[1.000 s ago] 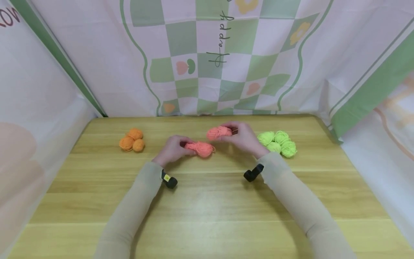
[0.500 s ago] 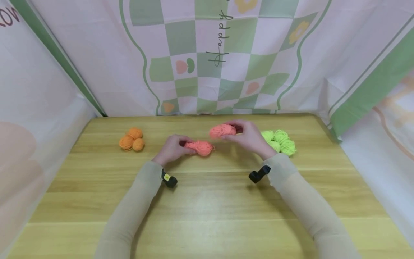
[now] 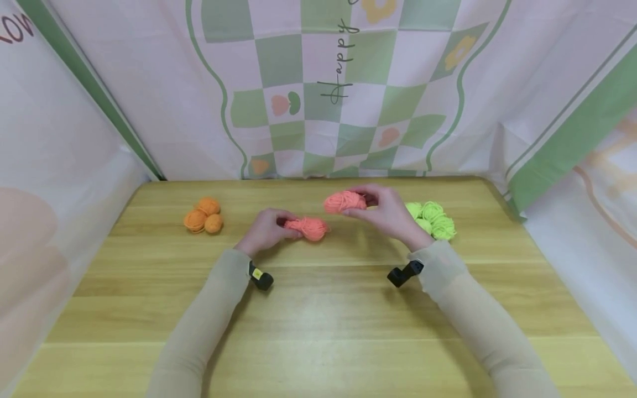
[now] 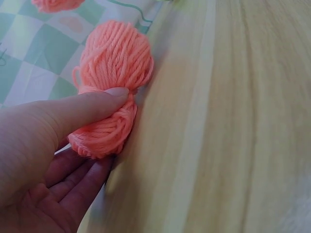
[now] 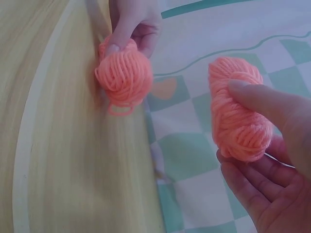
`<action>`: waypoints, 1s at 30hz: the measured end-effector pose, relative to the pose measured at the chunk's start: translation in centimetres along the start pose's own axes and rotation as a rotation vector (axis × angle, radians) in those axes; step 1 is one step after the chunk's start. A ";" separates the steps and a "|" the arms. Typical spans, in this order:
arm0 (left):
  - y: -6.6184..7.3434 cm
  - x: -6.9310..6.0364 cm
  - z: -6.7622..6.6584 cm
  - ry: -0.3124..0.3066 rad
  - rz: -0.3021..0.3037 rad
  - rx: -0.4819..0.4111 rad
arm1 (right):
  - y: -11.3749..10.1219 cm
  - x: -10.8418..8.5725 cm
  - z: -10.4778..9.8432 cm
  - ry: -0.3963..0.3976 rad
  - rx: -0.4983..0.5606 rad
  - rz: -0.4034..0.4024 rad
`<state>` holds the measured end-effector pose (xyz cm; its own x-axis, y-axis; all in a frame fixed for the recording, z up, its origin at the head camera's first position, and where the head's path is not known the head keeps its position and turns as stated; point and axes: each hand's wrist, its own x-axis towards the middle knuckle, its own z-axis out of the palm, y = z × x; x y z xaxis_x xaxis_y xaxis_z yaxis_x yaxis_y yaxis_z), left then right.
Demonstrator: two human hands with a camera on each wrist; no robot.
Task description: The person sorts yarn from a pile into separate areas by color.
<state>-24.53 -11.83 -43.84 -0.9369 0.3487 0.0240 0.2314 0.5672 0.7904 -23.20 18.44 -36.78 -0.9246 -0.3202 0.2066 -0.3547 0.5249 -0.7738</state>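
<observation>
My left hand [image 3: 267,229] grips one coral ball of yarn [image 3: 313,228] by its narrow end, thumb on top, as the left wrist view shows; the ball is at or close to the tabletop. To its right and a little farther back, my right hand [image 3: 388,213] holds a second coral ball of yarn [image 3: 343,202] above the table. In the right wrist view, the thumb presses one side of that oblong yarn ball [image 5: 240,114] and the fingers support the other. A gap separates the two coral balls.
Several lime-green yarn balls [image 3: 438,218] lie behind the right hand, partly hidden by it. At the left, orange yarn balls [image 3: 204,214] sit grouped on the wooden table [image 3: 308,315]. Printed curtains [image 3: 278,66] hang along the back and sides.
My right hand has moved a little to the right with its coral yarn ball, widening the gap to the other ball. The left hand has stayed about where it was.
</observation>
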 end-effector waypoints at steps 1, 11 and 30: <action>0.0 0.0 0.0 0.000 0.001 -0.001 | -0.1 -0.1 0.0 -0.003 0.005 -0.007; 0.1 -0.1 0.0 0.003 -0.002 -0.007 | -0.2 -0.8 -0.1 0.010 -0.004 -0.059; -0.2 -0.1 0.2 0.020 0.004 -0.004 | 0.0 -2.3 0.4 -0.007 -0.013 -0.122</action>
<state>-24.46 -11.81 -44.10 -0.9408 0.3366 0.0395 0.2347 0.5630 0.7925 -21.01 18.88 -37.50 -0.8736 -0.3879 0.2940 -0.4659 0.4920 -0.7354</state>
